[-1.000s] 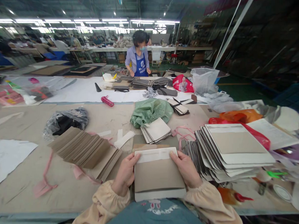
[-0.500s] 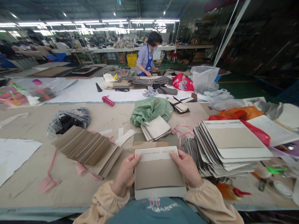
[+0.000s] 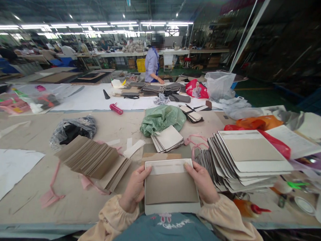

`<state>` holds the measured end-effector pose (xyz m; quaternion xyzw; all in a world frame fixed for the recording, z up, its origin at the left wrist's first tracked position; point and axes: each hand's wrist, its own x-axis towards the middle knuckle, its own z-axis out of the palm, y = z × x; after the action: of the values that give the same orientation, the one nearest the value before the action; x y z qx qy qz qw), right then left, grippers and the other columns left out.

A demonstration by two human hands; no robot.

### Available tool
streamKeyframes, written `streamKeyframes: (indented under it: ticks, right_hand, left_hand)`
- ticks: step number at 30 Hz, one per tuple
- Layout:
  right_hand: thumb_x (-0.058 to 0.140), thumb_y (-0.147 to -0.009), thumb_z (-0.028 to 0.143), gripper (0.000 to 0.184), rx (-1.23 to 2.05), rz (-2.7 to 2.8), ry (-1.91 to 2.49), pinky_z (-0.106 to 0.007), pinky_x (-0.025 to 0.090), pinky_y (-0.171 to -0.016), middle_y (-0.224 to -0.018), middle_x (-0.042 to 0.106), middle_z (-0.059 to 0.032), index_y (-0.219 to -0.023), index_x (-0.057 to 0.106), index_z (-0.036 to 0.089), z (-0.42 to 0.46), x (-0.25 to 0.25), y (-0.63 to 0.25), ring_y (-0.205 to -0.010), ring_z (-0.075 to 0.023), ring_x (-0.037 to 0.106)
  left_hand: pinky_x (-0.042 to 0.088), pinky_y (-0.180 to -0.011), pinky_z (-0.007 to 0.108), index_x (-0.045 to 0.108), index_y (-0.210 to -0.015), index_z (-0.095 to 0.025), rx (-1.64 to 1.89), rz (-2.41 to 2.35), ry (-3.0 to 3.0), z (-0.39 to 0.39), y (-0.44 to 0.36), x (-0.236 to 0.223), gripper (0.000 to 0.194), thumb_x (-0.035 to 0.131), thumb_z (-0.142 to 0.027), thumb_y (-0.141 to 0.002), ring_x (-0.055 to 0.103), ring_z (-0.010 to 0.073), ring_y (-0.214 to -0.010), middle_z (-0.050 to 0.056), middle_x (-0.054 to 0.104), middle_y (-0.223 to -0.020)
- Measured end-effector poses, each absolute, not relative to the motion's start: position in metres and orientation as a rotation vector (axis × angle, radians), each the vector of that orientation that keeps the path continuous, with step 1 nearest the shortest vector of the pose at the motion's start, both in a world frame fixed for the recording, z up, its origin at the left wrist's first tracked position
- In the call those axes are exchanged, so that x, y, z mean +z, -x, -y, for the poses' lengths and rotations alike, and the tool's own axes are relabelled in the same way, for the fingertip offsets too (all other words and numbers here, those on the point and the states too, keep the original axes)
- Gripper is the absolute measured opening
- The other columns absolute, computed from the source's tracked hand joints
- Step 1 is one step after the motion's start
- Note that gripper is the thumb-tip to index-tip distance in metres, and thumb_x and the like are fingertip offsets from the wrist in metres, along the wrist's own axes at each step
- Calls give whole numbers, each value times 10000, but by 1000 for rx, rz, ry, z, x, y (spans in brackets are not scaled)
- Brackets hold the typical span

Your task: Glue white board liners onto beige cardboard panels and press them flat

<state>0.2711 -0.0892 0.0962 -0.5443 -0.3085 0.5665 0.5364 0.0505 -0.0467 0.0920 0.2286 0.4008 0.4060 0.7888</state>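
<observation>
Holding a pale panel (image 3: 172, 208), laid with a brown board (image 3: 171, 188), directly between both hands, near edge close to the torso. Pinched at the far left corner by left hand (image 3: 133, 190), thumb on the face, fingers curled round the side and largely hidden. Pinched likewise at the far right corner by right hand (image 3: 205, 184). Gripped at the corners probably to keep the sheet flat and square, with most of the face open to view. Cannot tell from this angle whether glued or merely laid together.

Left of and beyond the left hand: fanned stack of brown boards (image 3: 90, 158), edges staggered, likely for easy picking one by one. Right of the right hand, near it: tall stack of pale panels (image 3: 257, 166), topped by a similar pale-and-brown pair; perhaps set there for short reach. Farther right, toward the near table edge: bottle with red nozzle (image 3: 244, 208), lying tilted, contents not identifiable.

Straight ahead of both hands: small pale pieces (image 3: 168, 138) against green bag (image 3: 163, 118). Beyond, across the table (image 3: 24, 209): person in blue apron (image 3: 151, 66), turned sideways, one arm reaching low over dark pieces (image 3: 162, 88).
</observation>
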Motion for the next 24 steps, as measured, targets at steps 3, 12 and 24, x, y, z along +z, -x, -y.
streamKeyframes:
  ticks: [3, 12, 24]
  right_hand:
    - [668, -739, 482, 402, 1261, 813, 1336, -308, 483, -686, -932, 691, -53, -1033, 641, 208, 87, 96, -275, -802, -218, 612]
    - [679, -731, 464, 315, 1260, 760, 1350, -258, 430, -603, -771, 662, -16, -875, 651, 186, 86, 95, -277, -675, -168, 555]
    - [633, -765, 477, 293, 1160, 833, 1402, -216, 326, -551, -681, 535, 14, -791, 610, 187, 76, 97, -282, -629, -122, 441]
  left_hand:
    - [551, -659, 299, 631, -1038, -120, 873, -860, -504, 46, -52, 93, 390, 733, -313, -714, 681, 208, -734, 99, 717, -883]
    - [549, -681, 307, 641, -1023, -135, 854, -836, -473, 44, -55, 95, 370, 738, -294, -704, 679, 227, -792, 91, 716, -890]
    - [540, -678, 308, 629, -1047, -122, 835, -830, -518, 43, -57, 99, 343, 703, -284, -754, 678, 223, -767, 104, 716, -900]
